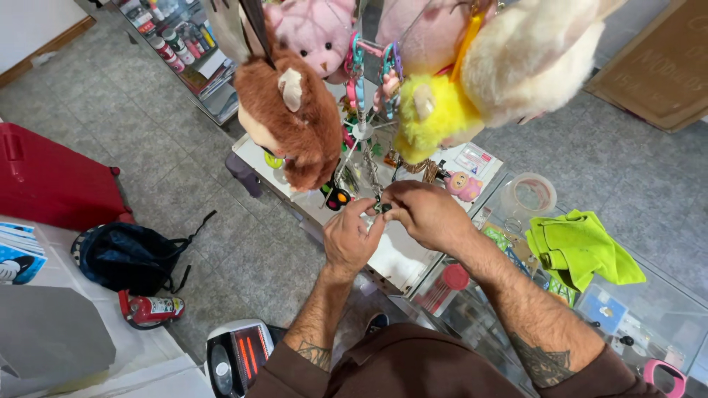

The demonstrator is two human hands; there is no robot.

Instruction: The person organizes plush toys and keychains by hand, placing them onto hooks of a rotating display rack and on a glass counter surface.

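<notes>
Both hands meet over the white table point(398, 258), just below a hanging rack of keychains point(363, 81). The left hand point(352, 237) and the right hand point(424, 214) are curled, fingertips pinched together on a small dark charm point(383, 208) held between them at the end of a chain point(371, 173) that drops from the rack. Plush toys hang around the rack: a brown one point(291, 118) to the left, a pink one point(313, 29) behind, a yellow one point(431, 118) to the right. On the glass counter at right lie a green cloth point(579, 247) and a tape roll point(531, 193). A black backpack point(129, 254) sits on the floor at left, beside a red suitcase point(51, 180).
</notes>
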